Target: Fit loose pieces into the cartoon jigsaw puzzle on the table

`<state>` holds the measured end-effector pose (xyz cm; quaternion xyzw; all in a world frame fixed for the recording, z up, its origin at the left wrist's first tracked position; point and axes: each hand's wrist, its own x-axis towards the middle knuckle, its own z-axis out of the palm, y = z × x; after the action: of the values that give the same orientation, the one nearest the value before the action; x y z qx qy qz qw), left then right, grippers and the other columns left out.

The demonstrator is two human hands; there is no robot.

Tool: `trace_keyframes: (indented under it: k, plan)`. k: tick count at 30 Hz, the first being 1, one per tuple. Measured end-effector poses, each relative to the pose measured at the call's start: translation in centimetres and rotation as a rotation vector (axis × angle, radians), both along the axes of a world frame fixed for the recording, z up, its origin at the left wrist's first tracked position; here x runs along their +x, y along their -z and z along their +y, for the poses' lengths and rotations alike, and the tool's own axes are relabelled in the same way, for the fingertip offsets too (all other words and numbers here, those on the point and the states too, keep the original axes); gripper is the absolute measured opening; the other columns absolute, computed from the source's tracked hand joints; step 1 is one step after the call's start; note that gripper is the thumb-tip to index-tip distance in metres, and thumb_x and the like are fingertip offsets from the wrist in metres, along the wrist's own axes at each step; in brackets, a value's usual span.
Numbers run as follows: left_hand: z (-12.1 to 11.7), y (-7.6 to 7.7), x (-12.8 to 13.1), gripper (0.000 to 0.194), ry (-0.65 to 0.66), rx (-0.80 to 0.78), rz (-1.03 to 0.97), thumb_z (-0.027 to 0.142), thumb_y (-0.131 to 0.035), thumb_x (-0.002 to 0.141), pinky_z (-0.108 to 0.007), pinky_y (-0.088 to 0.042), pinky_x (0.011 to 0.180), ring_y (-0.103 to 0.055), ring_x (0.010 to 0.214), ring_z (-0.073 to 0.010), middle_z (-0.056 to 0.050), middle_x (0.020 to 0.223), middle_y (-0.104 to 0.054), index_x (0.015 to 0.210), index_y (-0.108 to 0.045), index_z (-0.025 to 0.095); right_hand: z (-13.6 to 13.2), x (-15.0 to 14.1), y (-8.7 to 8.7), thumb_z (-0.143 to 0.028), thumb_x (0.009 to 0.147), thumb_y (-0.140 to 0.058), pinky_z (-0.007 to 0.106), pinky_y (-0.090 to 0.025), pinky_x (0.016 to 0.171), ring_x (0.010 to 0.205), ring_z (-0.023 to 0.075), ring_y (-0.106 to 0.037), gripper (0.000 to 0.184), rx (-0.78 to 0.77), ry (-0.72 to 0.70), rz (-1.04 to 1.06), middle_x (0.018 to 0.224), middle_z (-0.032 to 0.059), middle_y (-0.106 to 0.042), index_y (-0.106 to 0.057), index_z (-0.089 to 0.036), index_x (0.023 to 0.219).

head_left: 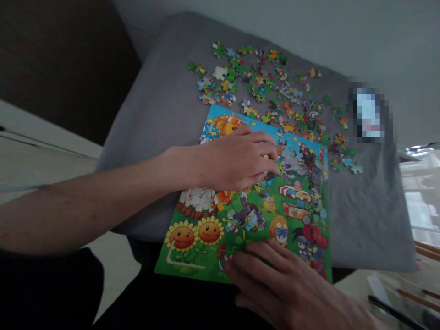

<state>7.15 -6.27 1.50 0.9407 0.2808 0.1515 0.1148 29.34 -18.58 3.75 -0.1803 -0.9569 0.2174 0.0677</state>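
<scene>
Two hands are here. The right hand [278, 279] is nearest, lying open with its fingers on the bottom edge of a big puzzle picture [295, 220], gripping nothing I can see. Two smiling sunflowers [182, 236] sit on that picture near those fingers. The left hand [237, 160] lies on the middle of the picture with its fingers curled together; I cannot tell if it pinches a piece. Farther off, too many puzzle pieces [261, 82] to count lie in a loose heap on a gray cloth [364, 229]. One blurry thing [369, 114] sits past them.
</scene>
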Motion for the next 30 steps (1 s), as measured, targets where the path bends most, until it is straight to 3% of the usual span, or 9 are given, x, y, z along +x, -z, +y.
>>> trace_keyframes:
  k: [4,7,11,14,16,18,22,26,30]
  plan:
    - [0.1,-0.1,0.0,0.029,0.004,-0.016,0.042,0.023,-0.049,0.105,-0.043,-0.033,0.115,-0.049,0.139,-0.0265,-0.006,0.136,-0.067,0.123,-0.072,0.026,-1.3,0.6,0.7,-0.03,0.108,-0.05,0.032,-0.058,0.085,0.102,0.0186,-0.069,0.029,0.022,0.049,0.038,0.112,0.0024,-0.078,-0.07,-0.017,0.126]
    - [0.3,0.0,-0.2,0.03,-0.001,-0.026,0.028,0.023,-0.048,0.105,-0.042,-0.034,0.115,-0.051,0.137,-0.0262,-0.007,0.135,-0.068,0.123,-0.072,0.024,-0.1,1.0,-0.1,-0.03,0.106,-0.056,0.031,-0.059,0.083,0.095,0.0172,-0.071,0.023,-0.011,0.03,0.075,0.104,0.0026,-0.079,-0.072,-0.018,0.118]
    - [1.0,0.2,-0.8,0.031,-0.005,0.011,-0.023,0.023,-0.048,0.105,-0.042,-0.034,0.115,-0.053,0.135,-0.0251,-0.006,0.134,-0.069,0.127,-0.07,0.024,5.0,2.4,-2.1,-0.02,0.103,-0.058,0.032,-0.06,0.084,0.09,0.0163,-0.072,0.019,-0.009,0.032,0.16,0.1,0.0055,-0.077,-0.072,-0.018,0.115]
    - [1.5,0.1,-1.3,0.033,-0.028,0.036,-0.022,0.024,-0.046,0.106,-0.041,-0.036,0.113,-0.054,0.133,-0.0242,-0.005,0.132,-0.07,0.13,-0.068,0.027,10.1,3.6,-3.0,-0.022,0.102,-0.058,0.031,-0.06,0.082,0.093,0.0161,-0.072,0.02,0.042,0.216,0.219,0.103,0.004,-0.077,-0.074,-0.024,0.114]
    - [1.7,-0.1,-1.5,0.034,-0.034,0.037,-0.002,0.023,-0.045,0.106,-0.041,-0.038,0.112,-0.055,0.132,-0.0241,-0.004,0.131,-0.071,0.131,-0.067,0.027,12.6,3.9,-2.9,-0.022,0.102,-0.058,0.033,-0.059,0.084,0.093,0.0171,-0.072,0.02,0.103,0.274,0.229,0.1,0.0037,-0.076,-0.075,-0.024,0.113]
    - [1.7,-0.3,-1.6,0.034,-0.021,0.038,0.006,0.024,-0.044,0.106,-0.042,-0.038,0.112,-0.055,0.132,-0.0248,-0.005,0.132,-0.071,0.131,-0.067,0.026,13.7,3.7,-2.0,-0.026,0.102,-0.06,0.032,-0.057,0.081,0.088,0.0163,-0.07,0.017,0.089,0.202,0.201,0.093,0.0032,-0.074,-0.075,-0.022,0.108]
    - [1.6,-0.5,-1.7,0.033,-0.04,0.011,0.021,0.028,-0.046,0.107,-0.045,-0.037,0.114,-0.053,0.135,-0.0271,-0.006,0.134,-0.07,0.132,-0.067,0.026,12.1,2.7,0.5,-0.042,0.1,-0.065,0.033,-0.053,0.083,0.09,0.0169,-0.064,0.028,-0.007,-0.04,0.161,0.096,0.0046,-0.07,-0.074,-0.018,0.112]
    - [1.5,-0.7,-2.3,0.037,-0.022,-0.033,0.05,0.032,-0.054,0.105,-0.048,-0.032,0.12,-0.045,0.144,-0.0288,-0.005,0.144,-0.064,0.141,-0.062,0.031,10.1,2.4,1.8,-0.045,0.099,-0.066,0.039,-0.048,0.091,0.101,0.0224,-0.058,0.033,0.078,-0.036,0.101,0.11,0.0069,-0.069,-0.073,-0.02,0.118]
    - [1.2,-0.8,-2.9,0.079,0.026,-0.111,0.083,0.054,-0.071,0.094,-0.053,-0.025,0.126,-0.033,0.153,-0.0345,-0.012,0.161,-0.046,0.161,-0.038,0.03,9.9,2.4,2.2,-0.045,0.095,-0.07,0.038,-0.043,0.088,0.105,0.0245,-0.052,0.034,0.088,-0.012,0.074,0.118,0.0068,-0.068,-0.073,-0.023,0.121]
